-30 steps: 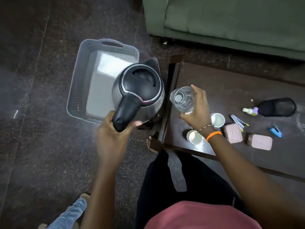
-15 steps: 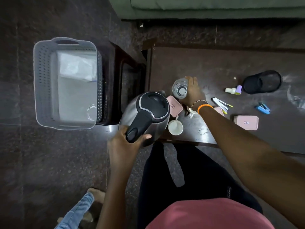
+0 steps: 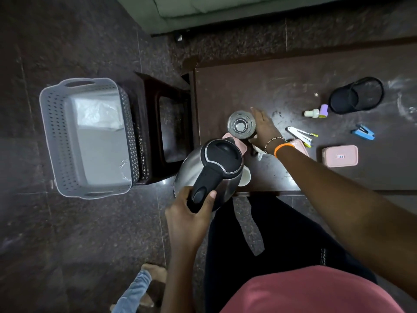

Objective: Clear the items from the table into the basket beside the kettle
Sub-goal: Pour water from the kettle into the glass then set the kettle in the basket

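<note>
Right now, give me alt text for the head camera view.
Left hand holds a steel kettle by its handle while the right hand touches a clear glass on a dark table; a grey basket sits on the floor.

basket point(image 3: 90, 141) on floor left of table point(image 3: 293, 86), stool point(image 3: 167, 132) between

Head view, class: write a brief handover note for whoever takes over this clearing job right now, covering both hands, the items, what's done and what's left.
Left hand: grip closed on the kettle handle, kettle held over the table's near-left corner.
Right hand: wrapped around the upright clear glass on the table.
Basket: on the floor to the left, holding only a clear plastic bag.
Done: no table item is in the basket.
Left: glass, white cups, pink boxes, white stapler, blue stapler, small bottle, black mesh holder.
</note>
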A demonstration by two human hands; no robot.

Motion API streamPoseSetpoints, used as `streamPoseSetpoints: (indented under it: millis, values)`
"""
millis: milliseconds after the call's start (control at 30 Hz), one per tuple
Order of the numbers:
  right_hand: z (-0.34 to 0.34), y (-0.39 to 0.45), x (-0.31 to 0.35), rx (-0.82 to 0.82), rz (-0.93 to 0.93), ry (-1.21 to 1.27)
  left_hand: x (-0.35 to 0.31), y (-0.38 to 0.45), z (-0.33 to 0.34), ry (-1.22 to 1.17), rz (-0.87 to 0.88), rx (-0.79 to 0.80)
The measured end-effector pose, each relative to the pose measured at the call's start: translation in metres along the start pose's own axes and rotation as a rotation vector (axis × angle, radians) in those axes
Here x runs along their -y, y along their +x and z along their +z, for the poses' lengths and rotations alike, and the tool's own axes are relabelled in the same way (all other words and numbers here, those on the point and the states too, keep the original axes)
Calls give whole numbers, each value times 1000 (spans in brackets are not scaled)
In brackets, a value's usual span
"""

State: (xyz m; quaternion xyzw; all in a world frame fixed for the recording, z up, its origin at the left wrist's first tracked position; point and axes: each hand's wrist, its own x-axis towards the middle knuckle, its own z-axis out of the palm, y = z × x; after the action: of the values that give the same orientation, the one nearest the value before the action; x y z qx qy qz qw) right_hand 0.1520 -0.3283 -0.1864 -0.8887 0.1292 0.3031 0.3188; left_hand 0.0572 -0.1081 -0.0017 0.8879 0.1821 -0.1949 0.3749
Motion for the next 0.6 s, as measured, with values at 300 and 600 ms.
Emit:
streamPoseSetpoints:
  millis: [300,600]
  values:
    - [9,-43,-31,-23,43,-64,-17,15,7,1,32,30]
    - [18,-50,-20,-51,-9,-64,-24,27,13,51,12,46]
